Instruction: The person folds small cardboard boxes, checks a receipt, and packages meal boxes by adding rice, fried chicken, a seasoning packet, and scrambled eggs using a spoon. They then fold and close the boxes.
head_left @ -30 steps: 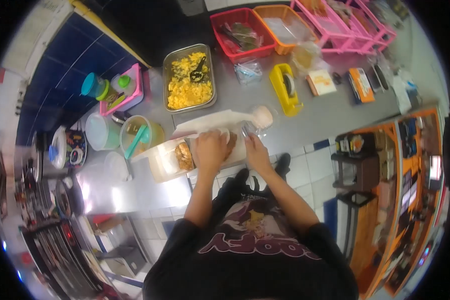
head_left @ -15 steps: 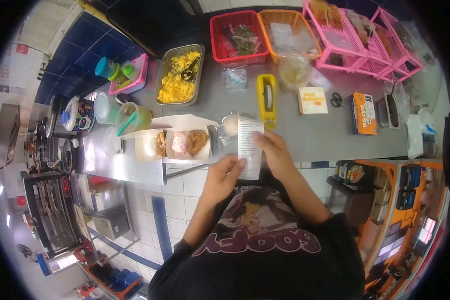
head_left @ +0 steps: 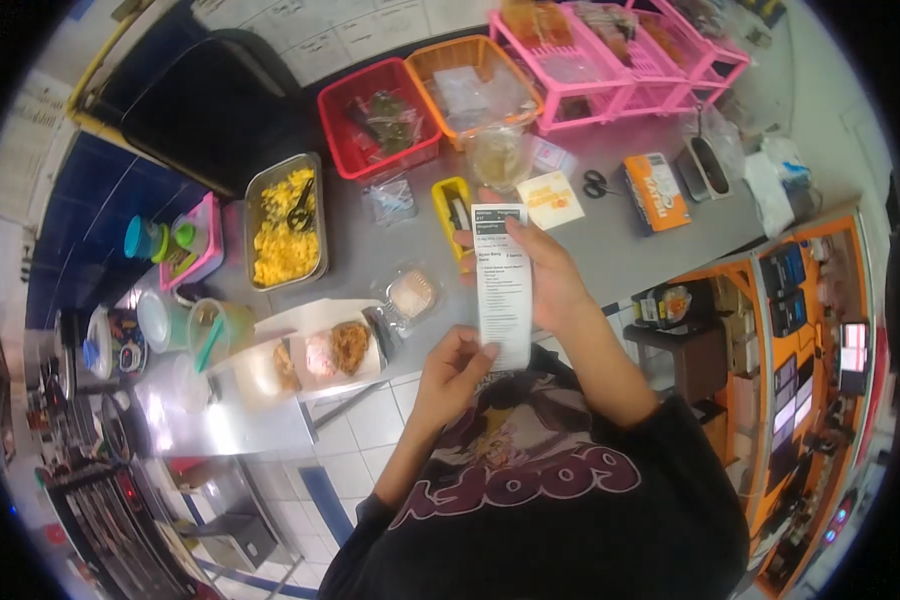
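Note:
A long printed paper receipt (head_left: 503, 290) is held upright in front of my body. My left hand (head_left: 457, 368) pinches its lower left edge, thumb on the printed side. Higher up, my right hand (head_left: 545, 275) grips the receipt's right side, its thumb on the front and fingers behind. Behind the paper lies a yellow tape dispenser (head_left: 451, 203), partly covered by it. To the left, a clear plastic container (head_left: 410, 296) with something pale inside sits near an open paper food box (head_left: 354, 381) holding rice and fried pieces.
A metal tray of scrambled egg (head_left: 292, 230) stands at the back left. Red (head_left: 390, 165) and orange baskets (head_left: 515, 88) and a pink rack (head_left: 570, 110) line the back. Scissors (head_left: 596, 184), an orange-black box (head_left: 658, 200) and a metal container (head_left: 705, 170) are on the right.
The view has turned, shifting the counter's things leftward and tilting them. My right hand has moved higher along the receipt, and its printed top now shows. Both hands still hold it.

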### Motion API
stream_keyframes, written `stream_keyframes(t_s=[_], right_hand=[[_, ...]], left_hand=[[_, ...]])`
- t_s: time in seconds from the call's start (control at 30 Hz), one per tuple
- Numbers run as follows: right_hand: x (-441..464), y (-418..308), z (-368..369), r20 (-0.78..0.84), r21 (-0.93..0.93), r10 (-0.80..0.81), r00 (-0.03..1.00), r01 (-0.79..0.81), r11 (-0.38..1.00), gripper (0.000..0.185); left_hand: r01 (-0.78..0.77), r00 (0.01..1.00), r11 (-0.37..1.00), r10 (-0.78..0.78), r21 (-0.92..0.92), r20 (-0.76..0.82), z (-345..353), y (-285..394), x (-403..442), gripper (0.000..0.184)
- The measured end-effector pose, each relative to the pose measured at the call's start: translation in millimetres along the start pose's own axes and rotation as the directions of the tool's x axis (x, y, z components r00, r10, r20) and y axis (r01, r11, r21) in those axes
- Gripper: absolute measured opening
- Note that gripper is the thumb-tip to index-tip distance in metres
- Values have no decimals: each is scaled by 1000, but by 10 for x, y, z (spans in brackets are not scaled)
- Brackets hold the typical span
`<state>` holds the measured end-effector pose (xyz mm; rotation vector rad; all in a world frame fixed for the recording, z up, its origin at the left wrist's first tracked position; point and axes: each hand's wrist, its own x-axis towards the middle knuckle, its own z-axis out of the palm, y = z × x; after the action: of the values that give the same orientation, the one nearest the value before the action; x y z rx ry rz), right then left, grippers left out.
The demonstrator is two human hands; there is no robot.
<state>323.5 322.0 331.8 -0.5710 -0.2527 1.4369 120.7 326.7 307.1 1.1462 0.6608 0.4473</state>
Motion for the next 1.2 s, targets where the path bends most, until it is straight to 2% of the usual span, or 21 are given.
stream_keyframes(t_s=[0.2, 0.27, 0.3, 0.33, 0.4, 0.5, 0.57, 0.63, 0.83, 0.93, 1.0, 1.03, 1.1, 1.13, 1.2], right_hand=[[-58, -189, -19, -56, -85, -99, 993, 94, 992, 59], [-84, -283, -15, -88, -126, -117, 989, 105, 986, 59], [-112, -321, -5, -90, -88, -130, 987, 122, 989, 59], [-126, -365, -9, -91, -47, -140, 986, 137, 990, 60], [-137, -467, -73, -102, -24, -158, 982, 157, 987, 60], [-167, -651, -182, -111, 27, -192, 975, 196, 980, 61], [-176, -788, -283, -110, 55, -211, 971, 218, 974, 62], [-189, -932, -409, -96, -17, -203, 974, 202, 979, 63], [-161, -1428, -702, -45, -18, -181, 983, 180, 983, 61], [-160, -1615, -825, -49, 29, -134, 990, 136, 990, 59], [-169, -1726, -898, -55, 40, -102, 993, 104, 994, 59], [-172, -1766, -945, -69, 53, -81, 994, 85, 995, 58], [-168, -1837, -1119, -28, 56, -47, 998, 49, 997, 57], [-144, -1865, -1201, 9, 56, -34, 999, 33, 998, 56], [-89, -1850, -1313, -17, 38, 7, 1000, -7, 999, 55]], left_hand=[[163, 977, 981, -146, -106, 152, 58, 73, 155, 18], [158, 977, 977, -133, -142, 169, 189, 143, 202, 20], [149, 978, 973, -119, -176, 169, 252, 187, 235, 21], [150, 978, 973, -120, -174, 172, 272, 175, 279, 21], [209, 955, 977, -193, -51, 225, 292, 132, 352, 15], [247, 958, 960, -221, -131, 182, 498, 176, 447, 13], [251, 958, 963, -233, -96, 167, 583, 151, 537, 13], [256, 959, 965, -244, -65, 147, 726, 131, 634, 13], [288, 956, 957, -286, -33, 60, 1262, 131, 902, 15], [229, 973, 971, -226, -61, 52, 1503, 76, 1044, 24], [66, 996, 989, -74, 131, 58, 1654, 38, 1135, 48], [68, 997, 990, -73, 127, 39, 1722, -1, 1182, 48], [-116, 993, 948, 122, 296, -1, 1849, -93, 1277, 64], [-116, 992, 948, 128, 297, -20, 1913, -131, 1327, 64], [-277, 952, 947, 294, 164, -89, 2026, -179, 1425, 75]])
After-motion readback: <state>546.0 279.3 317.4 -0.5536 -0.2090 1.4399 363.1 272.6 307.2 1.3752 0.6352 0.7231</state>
